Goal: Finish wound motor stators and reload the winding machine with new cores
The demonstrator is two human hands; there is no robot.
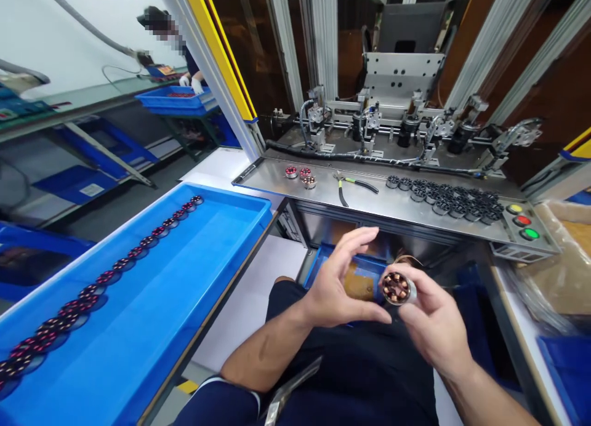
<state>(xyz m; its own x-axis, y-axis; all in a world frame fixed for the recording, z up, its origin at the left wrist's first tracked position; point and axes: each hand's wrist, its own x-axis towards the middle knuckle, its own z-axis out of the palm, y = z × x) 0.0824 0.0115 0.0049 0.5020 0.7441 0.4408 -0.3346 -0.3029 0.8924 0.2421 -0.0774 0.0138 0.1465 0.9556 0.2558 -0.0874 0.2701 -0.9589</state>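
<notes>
Seen from the head camera, a seated worker's right hand (436,321) grips a copper-wound part (396,288) above the lap, below the front edge of a metal worktop (270,180), its fingers closed around the cylinder's side. The left hand (330,290) holds nothing visible; its fingers curve wide apart from the thumb, whose tip is just beside the part, apparently without touching.

With one hand carrying the piece, a loosened grip could drop it onto the lap or into the blue bin (318,263) underneath, likely denting the windings. Fine copper-coloured wires (412,258) loop behind the right hand; whether they join the part is unclear, but a snag could tug on it.

Near the worktop's front edge, pliers (362,184) lie splayed, one handle pointing toward the drop; a brushing sleeve might knock them off. Three wound pieces (308,182) sit toward the left end. Black cores (450,199) crowd up toward the right-end buttons (522,220), where a careless reach could press one.

Along the far left edge of a blue tray (175,309), a tightly packed row of wound parts (108,278) could be jostled by a bump.
</notes>
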